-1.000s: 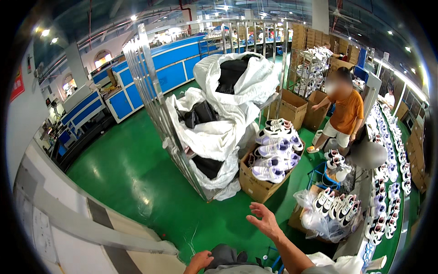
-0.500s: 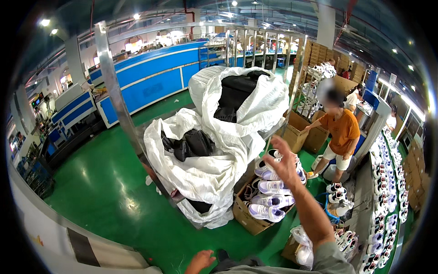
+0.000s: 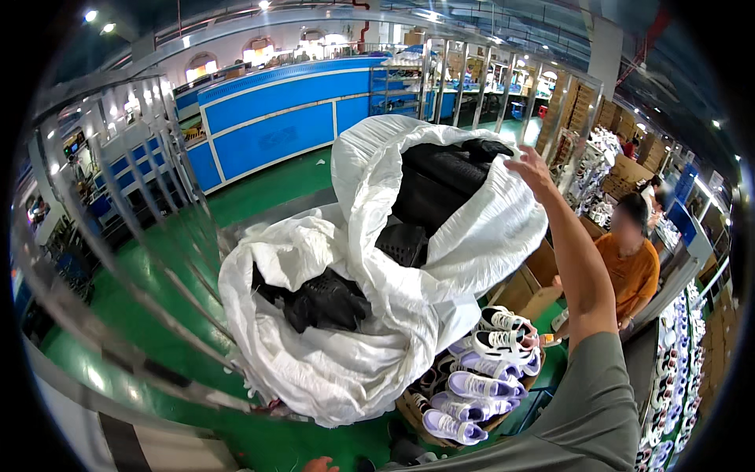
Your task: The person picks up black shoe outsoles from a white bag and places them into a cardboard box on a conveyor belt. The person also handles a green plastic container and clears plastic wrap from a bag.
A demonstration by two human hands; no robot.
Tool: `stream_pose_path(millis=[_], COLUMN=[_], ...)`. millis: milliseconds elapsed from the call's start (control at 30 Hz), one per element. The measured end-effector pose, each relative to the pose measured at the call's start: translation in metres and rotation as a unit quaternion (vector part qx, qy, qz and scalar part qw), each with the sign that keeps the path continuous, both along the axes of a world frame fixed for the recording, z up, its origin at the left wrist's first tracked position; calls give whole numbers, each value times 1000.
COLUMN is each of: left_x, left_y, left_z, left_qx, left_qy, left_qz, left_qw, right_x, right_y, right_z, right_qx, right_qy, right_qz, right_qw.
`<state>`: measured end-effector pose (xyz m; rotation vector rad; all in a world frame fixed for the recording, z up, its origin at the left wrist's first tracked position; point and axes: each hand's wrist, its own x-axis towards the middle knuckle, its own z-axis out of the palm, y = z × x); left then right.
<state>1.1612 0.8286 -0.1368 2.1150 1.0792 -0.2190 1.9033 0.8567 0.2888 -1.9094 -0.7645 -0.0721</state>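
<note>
One white sack [image 3: 491, 240] at right grip [image 3: 532, 171]

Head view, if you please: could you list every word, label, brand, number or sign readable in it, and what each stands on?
Nothing can be read with confidence.
Blue machine: a dark patch on its side, too blurred to read.
Upper white sack and lower white sack: no lettering visible.
Shoes in the box: any marks are too small to read.
</note>
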Motion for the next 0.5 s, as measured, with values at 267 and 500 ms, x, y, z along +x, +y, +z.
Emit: stream_pose_path(millis=[267,500], left_x=[65,107], left_y=[16,34], left_z=[13,56], left_qx=[4,-51], left_qy=[-49,40], left_qz=[39,72], left_qw=[998,995], right_x=[105,158], right_y=[83,99], right_z=[-2,-11], right_qx=[-257,-385], right_qy=[-152,-152], right_qz=[-31,-70], right_qw=[954,908])
